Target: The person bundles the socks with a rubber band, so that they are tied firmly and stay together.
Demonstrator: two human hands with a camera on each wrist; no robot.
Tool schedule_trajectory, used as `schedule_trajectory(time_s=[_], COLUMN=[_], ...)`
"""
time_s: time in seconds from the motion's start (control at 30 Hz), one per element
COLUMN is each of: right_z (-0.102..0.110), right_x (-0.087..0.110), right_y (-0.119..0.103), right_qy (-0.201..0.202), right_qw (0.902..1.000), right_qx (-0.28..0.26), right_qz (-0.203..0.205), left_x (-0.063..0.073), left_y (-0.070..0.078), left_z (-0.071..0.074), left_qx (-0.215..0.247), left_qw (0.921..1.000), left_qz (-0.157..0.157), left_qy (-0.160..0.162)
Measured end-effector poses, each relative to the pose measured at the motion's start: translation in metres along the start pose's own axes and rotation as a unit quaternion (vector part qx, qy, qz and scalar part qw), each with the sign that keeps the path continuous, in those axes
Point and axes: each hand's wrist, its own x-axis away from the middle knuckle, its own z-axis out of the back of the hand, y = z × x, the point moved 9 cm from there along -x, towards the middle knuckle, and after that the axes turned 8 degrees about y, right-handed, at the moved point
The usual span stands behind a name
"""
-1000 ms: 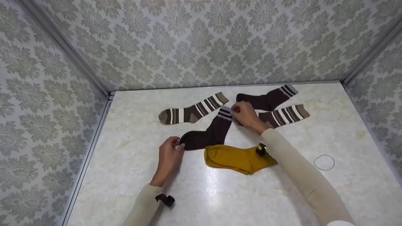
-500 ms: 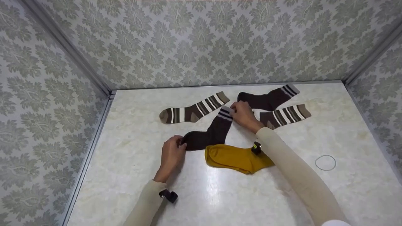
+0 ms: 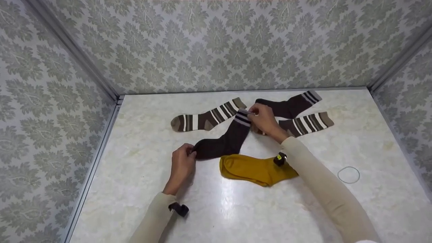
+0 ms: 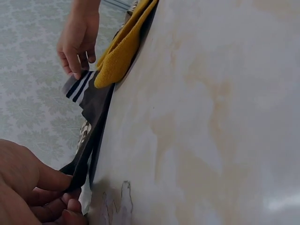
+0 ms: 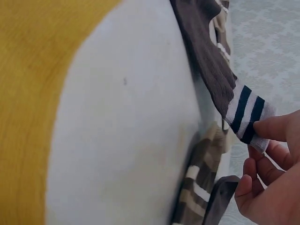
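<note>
In the head view a dark ankle sock point(image 3: 229, 140), probably light and floppy, is just beyond mustard-yellow socks point(image 3: 249, 170); at left wrist, the left hand point(image 4: 23, 180) pinches its toe point(image 4: 80, 174); at right wrist, the right hand point(image 5: 279, 164) pinches its cuff point(image 5: 246, 110), both likely secure holds.

the dark sock point(image 3: 225, 143) has risen slightly, its striped cuff point(image 3: 242, 118) most.

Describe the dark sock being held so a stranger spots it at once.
On the pale table, find the mustard socks. Just beyond them is the dark sock, its grey cuff crossed by two dark stripes. Unlike its lookalike farther back, this one is pinched by the left hand at the toe and the right hand at the cuff.
</note>
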Motion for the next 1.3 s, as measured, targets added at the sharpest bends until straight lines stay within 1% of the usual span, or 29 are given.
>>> schedule_trajectory(time_s=[0.03,0.07,0.1,0.17,0.27,0.33,0.4,0.5,0.57,0.6,0.83,1.03,1.13,1.3], right_z=[0.003,0.006,0.009,0.015,0.024,0.03,0.036,0.045,0.051,0.054,0.075,0.096,0.107,0.122], right_x=[0.001,0.003,0.004,0.006,0.01,0.013,0.017,0.022,0.027,0.029,0.042,0.052,0.058,0.07], right_y=[-0.003,-0.012,-0.014,-0.015,-0.014,-0.013,-0.011,-0.01,-0.01,-0.01,-0.014,-0.024,-0.029,-0.034], right_qy=[0.003,0.007,0.011,0.019,0.029,0.035,0.041,0.054,0.062,0.067,0.092,0.121,0.132,0.137], right_qw=[1.0,0.9998,0.9997,0.9995,0.9991,0.9988,0.9986,0.9982,0.998,0.9977,0.9957,0.9924,0.991,0.9899], right_qx=[0.001,0.015,0.017,0.018,0.011,0.007,0.001,-0.002,-0.004,-0.004,-0.011,-0.008,-0.002,0.007], right_qz=[-0.002,-0.01,-0.013,-0.019,-0.029,-0.033,-0.034,-0.025,-0.013,-0.008,0.003,0.017,0.02,0.035], left_x=[0.0,0.0,0.0,0.002,-0.001,-0.002,-0.005,-0.001,0.0,0.0,-0.003,-0.001,0.0,0.004], left_y=[0.001,0.003,0.004,0.019,0.022,0.027,0.029,0.057,0.072,0.076,0.088,0.104,0.112,0.121], left_z=[0.001,0.003,0.004,0.015,0.018,0.022,0.021,0.035,0.041,0.042,0.043,0.044,0.043,0.043], left_qx=[0.004,0.008,0.011,0.033,0.04,0.044,0.037,0.044,0.047,0.048,0.07,0.078,0.08,0.087], left_qw=[1.0,1.0,0.9999,0.9994,0.999,0.9988,0.9989,0.9986,0.9985,0.9985,0.9972,0.9964,0.9961,0.9958], left_qz=[0.001,0.001,-0.001,-0.007,-0.009,-0.004,0.01,0.013,0.011,0.008,0.012,-0.014,-0.024,-0.024], left_qy=[0.002,0.006,0.009,0.008,0.016,0.021,0.026,0.026,0.025,0.026,0.024,0.032,0.029,0.017])
